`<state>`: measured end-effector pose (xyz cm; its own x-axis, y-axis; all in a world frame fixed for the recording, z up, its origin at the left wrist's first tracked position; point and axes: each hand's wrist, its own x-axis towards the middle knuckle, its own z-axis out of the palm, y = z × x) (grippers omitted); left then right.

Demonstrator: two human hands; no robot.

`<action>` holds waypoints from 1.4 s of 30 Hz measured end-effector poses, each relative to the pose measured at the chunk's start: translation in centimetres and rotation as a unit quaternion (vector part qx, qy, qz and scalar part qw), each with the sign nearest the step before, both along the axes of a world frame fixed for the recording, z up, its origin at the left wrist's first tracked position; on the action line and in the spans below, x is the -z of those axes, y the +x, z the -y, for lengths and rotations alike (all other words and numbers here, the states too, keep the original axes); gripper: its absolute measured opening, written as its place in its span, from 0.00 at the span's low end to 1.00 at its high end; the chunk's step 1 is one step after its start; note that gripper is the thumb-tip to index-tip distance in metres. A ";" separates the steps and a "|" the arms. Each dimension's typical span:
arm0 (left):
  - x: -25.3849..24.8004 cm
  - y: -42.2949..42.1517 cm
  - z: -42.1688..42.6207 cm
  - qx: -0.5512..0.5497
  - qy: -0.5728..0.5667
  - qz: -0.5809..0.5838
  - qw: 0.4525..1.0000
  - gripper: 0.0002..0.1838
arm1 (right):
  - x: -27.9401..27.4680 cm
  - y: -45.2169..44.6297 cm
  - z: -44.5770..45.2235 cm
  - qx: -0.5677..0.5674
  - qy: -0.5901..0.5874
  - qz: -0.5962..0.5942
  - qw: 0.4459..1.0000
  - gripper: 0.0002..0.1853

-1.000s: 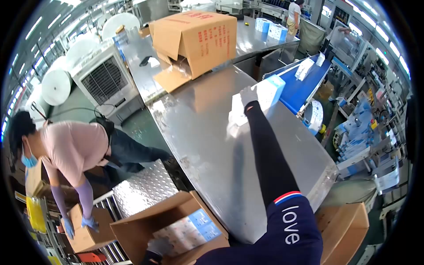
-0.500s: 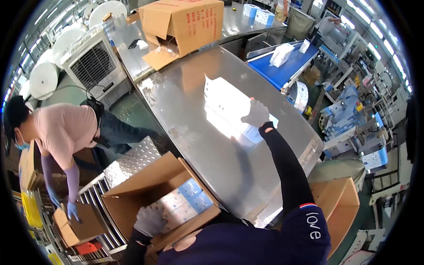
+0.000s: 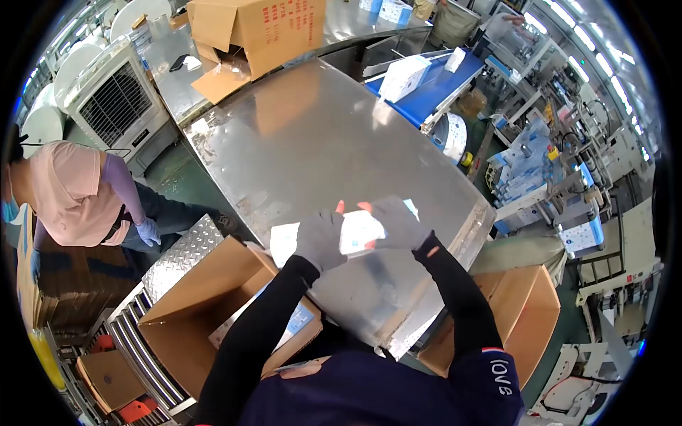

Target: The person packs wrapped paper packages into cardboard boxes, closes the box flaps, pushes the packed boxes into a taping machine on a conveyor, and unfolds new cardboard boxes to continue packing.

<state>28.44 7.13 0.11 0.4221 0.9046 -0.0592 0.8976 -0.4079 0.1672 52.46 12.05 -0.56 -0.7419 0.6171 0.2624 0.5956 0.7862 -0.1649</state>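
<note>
Both my hands, in grey gloves with bare fingertips, grip a long white-and-blue pack over the near part of the steel table. My left hand wraps around it towards its left end. Near its right end, my right hand is closed on it too. Glare washes out the pack's surface, and the gloves hide parts of it. To the left, an open cardboard box contains printed white-and-blue packs, partly hidden by my left forearm.
A co-worker stands at left beside stacked cardboard and a roller conveyor. A large carton sits at the table's far end. More packs lie on a blue belt. Another cardboard box stands at right.
My left hand has left the box and joined my right hand on the pack. The pack has come nearer to me. The co-worker has straightened up.
</note>
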 end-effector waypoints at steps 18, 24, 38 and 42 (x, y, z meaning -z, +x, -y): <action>0.6 0.4 -2.3 0.015 0.017 0.032 0.999 0.51 | 4.6 -0.5 -38.8 0.251 0.361 0.140 0.887 0.29; 1.7 0.8 -2.2 0.002 0.011 -0.009 1.000 0.46 | 1.5 -15.5 -36.4 0.171 0.035 0.236 0.956 0.31; -13.6 -12.5 20.5 -0.049 0.210 0.178 0.960 0.43 | 1.7 -7.5 -14.5 0.168 0.036 0.089 0.981 0.66; -11.0 -18.6 27.9 -0.172 0.164 0.137 0.962 0.41 | 2.5 -8.2 -16.2 0.240 0.007 0.080 0.967 0.57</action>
